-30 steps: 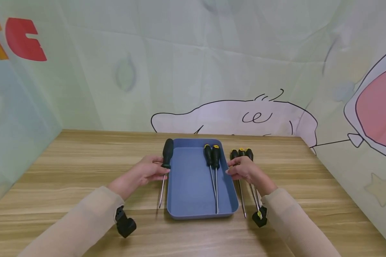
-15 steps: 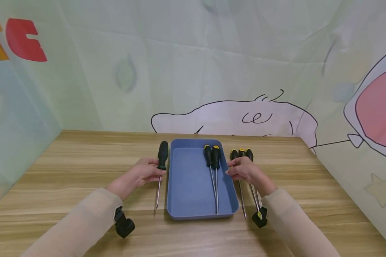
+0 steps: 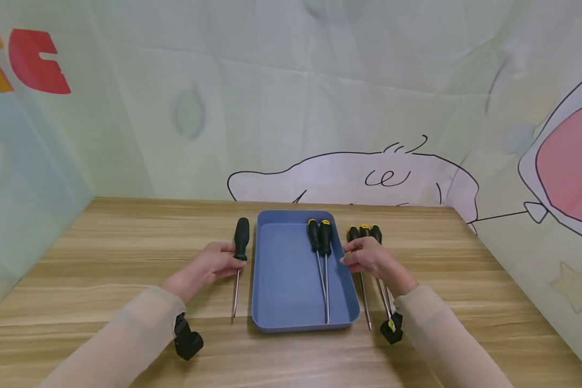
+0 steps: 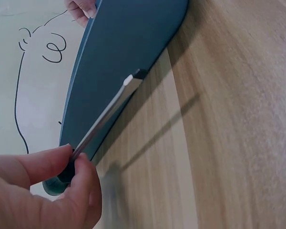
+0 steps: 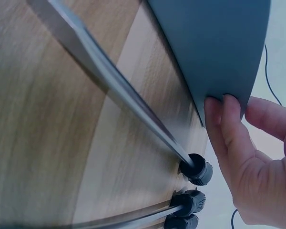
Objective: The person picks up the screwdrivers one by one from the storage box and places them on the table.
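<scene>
Between thumb and fingers, my left hand [image 3: 214, 263] pinches a dark-handled screwdriver [image 3: 241, 237] where handle meets shaft. Its flat tip points toward me, and the left wrist view shows its shadow apart from it on the wood. The screwdriver is just left of a blue tray [image 3: 283, 280]. My right hand [image 3: 366, 255] grips the tray's right wall, fingers against the outside and thumb at the rim [image 5: 250, 90]. Two screwdrivers with black handles and yellow ends [image 3: 325, 237] lie side by side along the tray's right part.
Right of the tray, three more black-handled screwdrivers [image 3: 365, 229] lie on the wooden table [image 3: 126, 237], partly covered by my right hand and wrist. A printed cloth backdrop [image 3: 291, 108] rises behind the table's far edge.
My left hand has carried the screwdriver a little left and toward me, from the tray's left edge to a small gap beside it. My right hand and the tray have stayed put.
</scene>
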`<state>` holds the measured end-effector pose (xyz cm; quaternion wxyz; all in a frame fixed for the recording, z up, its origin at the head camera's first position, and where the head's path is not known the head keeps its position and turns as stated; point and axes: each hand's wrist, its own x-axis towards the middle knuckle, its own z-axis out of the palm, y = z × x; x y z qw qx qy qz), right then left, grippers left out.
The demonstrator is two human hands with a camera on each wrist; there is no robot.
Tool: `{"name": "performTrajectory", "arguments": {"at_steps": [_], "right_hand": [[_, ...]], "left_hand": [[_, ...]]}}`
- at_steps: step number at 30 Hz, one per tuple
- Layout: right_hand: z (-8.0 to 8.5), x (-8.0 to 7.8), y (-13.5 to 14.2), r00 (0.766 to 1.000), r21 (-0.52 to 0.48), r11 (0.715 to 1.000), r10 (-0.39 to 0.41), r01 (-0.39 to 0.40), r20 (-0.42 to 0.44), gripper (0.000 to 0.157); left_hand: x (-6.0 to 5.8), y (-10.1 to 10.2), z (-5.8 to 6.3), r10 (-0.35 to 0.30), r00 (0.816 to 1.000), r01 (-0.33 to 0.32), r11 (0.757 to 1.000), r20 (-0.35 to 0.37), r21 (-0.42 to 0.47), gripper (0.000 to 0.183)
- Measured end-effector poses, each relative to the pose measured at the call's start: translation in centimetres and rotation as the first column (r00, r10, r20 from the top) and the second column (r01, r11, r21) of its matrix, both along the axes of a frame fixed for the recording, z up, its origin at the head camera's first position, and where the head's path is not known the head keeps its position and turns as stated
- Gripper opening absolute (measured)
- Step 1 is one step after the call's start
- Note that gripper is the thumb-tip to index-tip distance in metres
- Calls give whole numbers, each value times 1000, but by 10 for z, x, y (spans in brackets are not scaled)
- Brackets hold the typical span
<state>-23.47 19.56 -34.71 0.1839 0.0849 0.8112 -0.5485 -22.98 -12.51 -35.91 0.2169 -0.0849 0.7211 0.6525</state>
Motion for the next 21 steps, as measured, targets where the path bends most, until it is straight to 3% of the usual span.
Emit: {"name": "performTrajectory", "arguments": {"at_steps": [7, 9, 21], "right_hand": [[2, 1, -2, 1000, -16, 1000, 0, 0, 3, 39], [-4, -2, 0, 1000, -20, 1000, -5, 5, 1, 39], [-3, -2, 0, 1000, -25, 1000, -14, 14, 3, 38]], "left_hand": [[0, 0, -4, -4, 1000, 4, 1000, 6, -13, 64], [-1, 0, -4, -11, 1000, 10, 1000, -7, -25, 64], [-3, 2, -11, 14, 994, -28, 991, -104, -133, 51]]}}
